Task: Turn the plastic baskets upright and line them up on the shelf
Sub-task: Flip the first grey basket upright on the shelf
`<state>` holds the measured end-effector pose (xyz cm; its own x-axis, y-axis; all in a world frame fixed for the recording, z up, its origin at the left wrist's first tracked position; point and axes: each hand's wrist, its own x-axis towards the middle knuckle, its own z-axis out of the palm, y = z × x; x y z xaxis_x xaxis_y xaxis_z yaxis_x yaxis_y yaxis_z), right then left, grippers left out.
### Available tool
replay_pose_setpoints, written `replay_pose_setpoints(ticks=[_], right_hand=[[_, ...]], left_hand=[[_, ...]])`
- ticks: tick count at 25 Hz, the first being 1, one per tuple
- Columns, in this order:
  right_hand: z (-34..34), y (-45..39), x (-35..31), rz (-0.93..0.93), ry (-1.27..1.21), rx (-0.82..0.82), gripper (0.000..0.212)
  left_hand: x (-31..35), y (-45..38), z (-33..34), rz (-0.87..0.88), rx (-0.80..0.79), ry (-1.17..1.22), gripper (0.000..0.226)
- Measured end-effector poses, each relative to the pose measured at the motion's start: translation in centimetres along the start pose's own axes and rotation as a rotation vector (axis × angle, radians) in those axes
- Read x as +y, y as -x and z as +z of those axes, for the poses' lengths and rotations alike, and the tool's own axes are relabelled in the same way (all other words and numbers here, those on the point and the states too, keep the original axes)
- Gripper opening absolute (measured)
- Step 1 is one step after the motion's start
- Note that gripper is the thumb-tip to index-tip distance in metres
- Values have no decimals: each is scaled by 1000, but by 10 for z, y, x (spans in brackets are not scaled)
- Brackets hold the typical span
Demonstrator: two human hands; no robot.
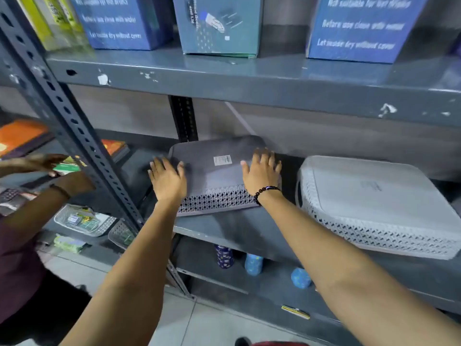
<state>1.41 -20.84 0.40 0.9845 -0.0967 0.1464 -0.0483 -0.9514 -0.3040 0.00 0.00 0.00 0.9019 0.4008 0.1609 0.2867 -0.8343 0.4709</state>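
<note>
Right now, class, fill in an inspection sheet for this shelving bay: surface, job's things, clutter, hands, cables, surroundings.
Surface: grey metal shelf, scuffed.
Job's things: dark grey basket upside down, barcode label on its base; white basket upside down to its right.
Clutter: nothing seen on this shelf.
Hands: left hand and right hand flat on the dark basket, fingers spread.
Cables: nothing seen.
Surroundings: blue boxes above; bottles below; another person's arm at left.

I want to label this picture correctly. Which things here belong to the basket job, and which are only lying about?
Job:
- dark grey basket, upside down, both hands on it: left hand, right hand
- white basket, upside down
- shelf

Lying about:
- blue boxes above
- bottles below
- another person's hands
</note>
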Motion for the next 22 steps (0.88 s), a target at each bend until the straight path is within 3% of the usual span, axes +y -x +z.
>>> replay_pose_setpoints(ticks=[10, 15, 20, 22], right_hand=[[4, -52, -3, 420, -260, -120, 66], [-8, -60, -4, 690, -536, -168, 67], [-27, -40, -11, 809, -745, -18, 60], [-35, -32, -9, 836, -871, 106, 50]], left_hand=[[8, -50, 10, -221, -199, 167, 59], [9, -55, 11, -339, -181, 239, 58], [14, -54, -10, -257, -73, 401, 56], [18, -59, -23, -232, -71, 629, 56]])
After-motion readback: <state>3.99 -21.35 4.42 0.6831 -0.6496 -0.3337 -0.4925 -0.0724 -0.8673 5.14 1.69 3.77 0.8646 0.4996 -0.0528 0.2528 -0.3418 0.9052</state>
